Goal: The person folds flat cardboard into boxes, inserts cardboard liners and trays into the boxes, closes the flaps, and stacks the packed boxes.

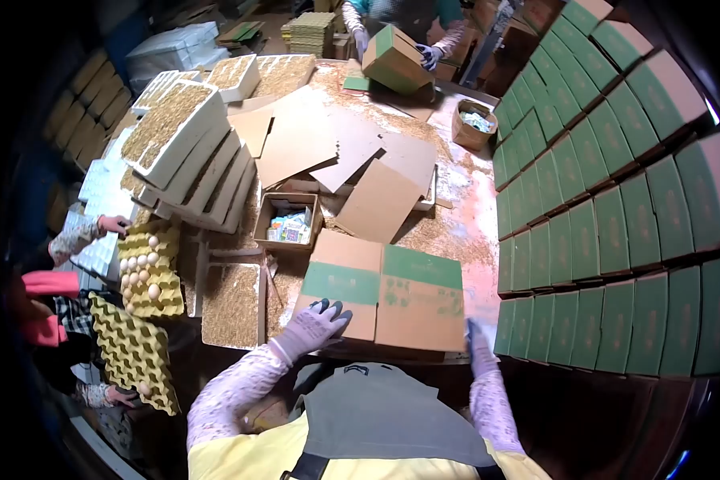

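A cardboard box [418, 316] with a green band and a seam across its middle lies at the table's near edge in front of me. My left hand [315, 324], in a pale glove with dark fingertips, rests on the box's near left corner, its fingers stretched out over the cardboard. At the box's right edge is my right hand [478, 346], also gloved. Motion smears its fingers, and I cannot tell whether they touch or grip the box. Just beyond the box, brown cardboard sheets [380, 200] overlap on the table.
Small printed packets fill an open carton [290, 242]; another carton [474, 124] stands farther back. Husk-filled white trays [176, 132] are stacked left. Green-and-brown boxes [596, 240] form a wall right. A person handles egg trays [136, 348] at left; another holds a box [396, 64] opposite.
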Available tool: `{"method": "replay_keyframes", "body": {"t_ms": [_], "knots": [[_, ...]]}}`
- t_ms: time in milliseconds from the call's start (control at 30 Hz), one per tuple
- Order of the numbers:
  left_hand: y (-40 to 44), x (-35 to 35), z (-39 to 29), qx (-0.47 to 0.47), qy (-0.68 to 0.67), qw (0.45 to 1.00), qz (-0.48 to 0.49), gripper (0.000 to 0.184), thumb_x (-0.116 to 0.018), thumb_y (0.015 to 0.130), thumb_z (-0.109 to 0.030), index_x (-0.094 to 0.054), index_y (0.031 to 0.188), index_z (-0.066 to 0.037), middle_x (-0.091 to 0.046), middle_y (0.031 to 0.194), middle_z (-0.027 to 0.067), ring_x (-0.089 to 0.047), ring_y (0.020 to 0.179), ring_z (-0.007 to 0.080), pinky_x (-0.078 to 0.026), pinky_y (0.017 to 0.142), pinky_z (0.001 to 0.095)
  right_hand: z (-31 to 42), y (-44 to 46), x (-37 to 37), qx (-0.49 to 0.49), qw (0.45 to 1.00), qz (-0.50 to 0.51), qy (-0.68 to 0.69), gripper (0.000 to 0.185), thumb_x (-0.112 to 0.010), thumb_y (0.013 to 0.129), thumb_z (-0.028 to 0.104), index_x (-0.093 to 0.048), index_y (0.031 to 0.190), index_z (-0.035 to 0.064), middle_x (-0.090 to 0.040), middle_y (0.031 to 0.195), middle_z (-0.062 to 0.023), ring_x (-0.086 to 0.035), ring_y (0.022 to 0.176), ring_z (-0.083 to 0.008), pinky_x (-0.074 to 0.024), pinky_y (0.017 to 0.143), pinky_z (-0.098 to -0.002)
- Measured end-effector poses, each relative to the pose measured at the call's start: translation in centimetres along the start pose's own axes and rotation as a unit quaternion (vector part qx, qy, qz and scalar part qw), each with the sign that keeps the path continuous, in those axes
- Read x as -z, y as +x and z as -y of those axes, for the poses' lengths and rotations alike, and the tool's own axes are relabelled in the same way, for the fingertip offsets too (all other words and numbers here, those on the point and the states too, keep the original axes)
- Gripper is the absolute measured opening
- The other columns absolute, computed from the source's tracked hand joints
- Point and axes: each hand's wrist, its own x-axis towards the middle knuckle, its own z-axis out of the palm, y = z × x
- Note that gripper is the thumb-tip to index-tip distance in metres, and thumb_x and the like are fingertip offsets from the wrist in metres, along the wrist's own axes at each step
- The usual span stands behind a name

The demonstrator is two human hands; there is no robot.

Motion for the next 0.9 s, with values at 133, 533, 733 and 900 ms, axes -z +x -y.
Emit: {"method": "replay_keyframes", "body": {"t_ms": [133,533,733,900], "knots": [[3.5,14.2,-3.0,0.013,-0.02,0.999,-0.042,0.022,-0.072,0.081,-0.03,-0.061,0.085,-0.012,-0.061,0.068,0.0067,-0.064,0.061,0.0252,-0.049,0.053,0.0367,16.2,-10.2,-0.7,0.051,0.912,0.017,0.406,0.028,-0.051,0.098,0.039,-0.064,0.099,0.0143,-0.062,0.093,-0.0073,-0.059,0.089,-0.0166,-0.0496,0.077,-0.036],[8.9,14.2,-4.5,0.19,-0.079,0.977,0.046,0.029,-0.069,0.08,-0.041,-0.069,0.079,-0.012,-0.068,0.076,0.0107,-0.067,0.075,0.0322,-0.054,0.066,0.041,26.4,-16.6,-5.9,0.437,0.853,0.06,-0.278,0.031,-0.072,0.071,0.024,-0.06,0.089,0.0016,-0.062,0.075,-0.0137,-0.063,0.07,-0.0295,-0.0517,0.067,-0.0392],[11.8,5.5,-3.9,-0.102,0.14,0.98,0.102,0.02,-0.055,0.087,-0.023,-0.067,0.097,-0.011,-0.066,0.107,0.0126,-0.062,0.103,0.0293,-0.051,0.089,0.0455,23.3,-11.4,-6.3,0.61,0.512,0.31,-0.52,0.026,-0.057,0.087,0.015,-0.065,0.112,0.0167,-0.056,0.129,-0.0068,-0.052,0.121,-0.0288,-0.0429,0.1,-0.0416],[14.5,7.7,-1.6,-0.048,0.205,0.957,-0.198,0.057,-0.06,0.08,-0.018,-0.054,0.135,-0.032,-0.047,0.136,0.0161,-0.052,0.118,0.0327,-0.039,0.104,0.0526,19.5,-16.0,-3.8,0.466,0.564,0.25,-0.635,0.083,-0.072,0.076,0.047,-0.04,0.145,0.0136,-0.024,0.154,-0.0252,-0.025,0.142,-0.044,-0.0278,0.113,-0.0522]]}}
